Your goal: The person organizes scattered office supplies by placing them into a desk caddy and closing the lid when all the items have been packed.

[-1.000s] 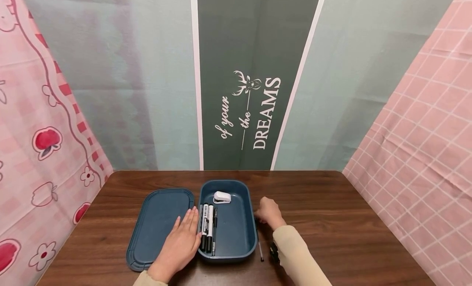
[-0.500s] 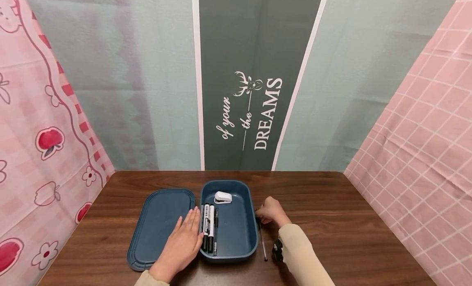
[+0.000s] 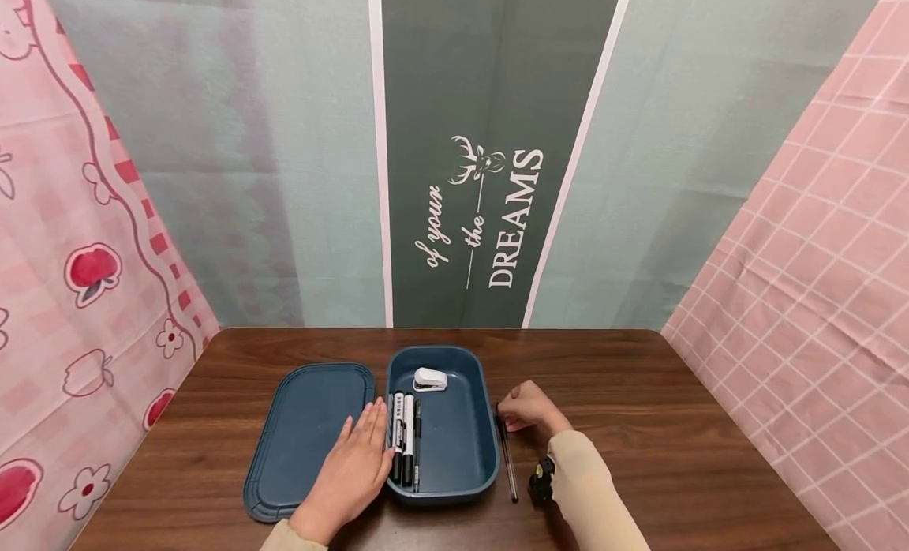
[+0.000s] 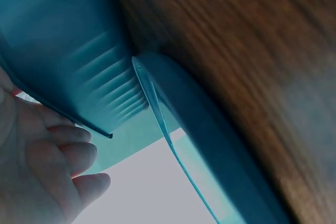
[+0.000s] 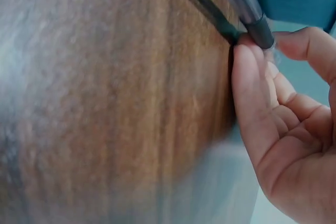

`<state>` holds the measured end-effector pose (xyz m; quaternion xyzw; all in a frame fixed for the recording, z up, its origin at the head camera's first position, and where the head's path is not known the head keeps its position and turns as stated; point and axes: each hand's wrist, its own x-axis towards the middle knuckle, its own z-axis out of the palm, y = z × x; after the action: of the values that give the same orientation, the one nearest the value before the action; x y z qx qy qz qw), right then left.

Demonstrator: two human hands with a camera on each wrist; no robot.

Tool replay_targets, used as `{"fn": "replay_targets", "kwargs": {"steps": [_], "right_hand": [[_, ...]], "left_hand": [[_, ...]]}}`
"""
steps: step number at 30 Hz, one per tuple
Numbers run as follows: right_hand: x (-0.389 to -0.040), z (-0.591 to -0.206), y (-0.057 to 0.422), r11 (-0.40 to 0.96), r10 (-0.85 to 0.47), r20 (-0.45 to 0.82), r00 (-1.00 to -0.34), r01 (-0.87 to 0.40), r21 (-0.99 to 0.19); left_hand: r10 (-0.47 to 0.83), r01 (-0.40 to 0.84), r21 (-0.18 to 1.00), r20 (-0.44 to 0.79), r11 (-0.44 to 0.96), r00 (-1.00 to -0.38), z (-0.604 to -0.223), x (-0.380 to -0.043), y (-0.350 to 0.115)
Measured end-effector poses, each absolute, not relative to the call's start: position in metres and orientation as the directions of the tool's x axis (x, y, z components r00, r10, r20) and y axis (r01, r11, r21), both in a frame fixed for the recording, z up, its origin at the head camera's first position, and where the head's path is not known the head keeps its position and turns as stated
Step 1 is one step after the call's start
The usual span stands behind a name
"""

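Fingers and thumb of the right hand (image 3: 527,409) are pinched on the far end of a dark, clear-barrelled pen (image 3: 508,464), while the fingers of the left hand (image 3: 351,460) lie straight and close together. Taking the box as the clock, twelve at its far edge, the pen is at four, outside the right wall and just beside it. Whether its near end touches the table (image 3: 639,425) cannot be told. That wall stands between the pen and the box's inside. At nine o'clock lies a blue lid (image 3: 312,417), partly covered by the left hand. A black device (image 3: 542,480) sits by the right sleeve (image 3: 596,488) at four, farther out than the pen. Past the table, a grey-green cloth (image 3: 454,77) with white lettering hangs at twelve.

The blue box (image 3: 454,448) holds a white stapler (image 3: 429,380) just short of twelve. Two white-and-black markers (image 3: 403,440) lie side by side from nine toward seven, a slim dark pen (image 3: 417,448) on their inner side. Another slim item by the left wall is mostly hidden.

The left hand is palm down at eight, fingertips at the box's left rim. The right hand is at three, its arm reaching in from five.
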<state>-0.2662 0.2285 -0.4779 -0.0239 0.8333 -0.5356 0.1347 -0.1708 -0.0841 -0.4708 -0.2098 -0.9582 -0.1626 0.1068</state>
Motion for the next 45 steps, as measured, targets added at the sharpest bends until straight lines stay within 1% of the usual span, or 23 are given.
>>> {"fn": "replay_targets", "kwargs": {"steps": [8,20,32,41,45], "right_hand": [[-0.267,-0.479,0.241,0.325,-0.218,-0.268,-0.938,0.189,-0.927],[-0.268,-0.485,0.250,0.217,-0.248,-0.282,-0.927,0.230,-0.949],[-0.272,-0.488,0.255,0.123,-0.340,-0.306,-0.889,0.281,-0.952],[-0.270,-0.492,0.262,-0.080,-0.355,-0.289,-0.889,0.337,-0.938],[-0.270,-0.494,0.264,-0.129,-0.357,-0.285,-0.889,0.349,-0.928]], "left_hand": [[0.374,0.441,0.265,0.266,0.857,-0.888,-0.467,-0.170,-0.084],[0.378,0.444,0.268,0.264,0.855,-0.887,-0.467,-0.170,-0.085],[0.373,0.441,0.276,0.267,0.854,-0.889,-0.471,-0.172,-0.084],[0.376,0.453,0.278,0.290,0.847,-0.880,-0.471,-0.170,-0.084],[0.372,0.446,0.276,0.282,0.851,-0.885,-0.471,-0.170,-0.084]]}}
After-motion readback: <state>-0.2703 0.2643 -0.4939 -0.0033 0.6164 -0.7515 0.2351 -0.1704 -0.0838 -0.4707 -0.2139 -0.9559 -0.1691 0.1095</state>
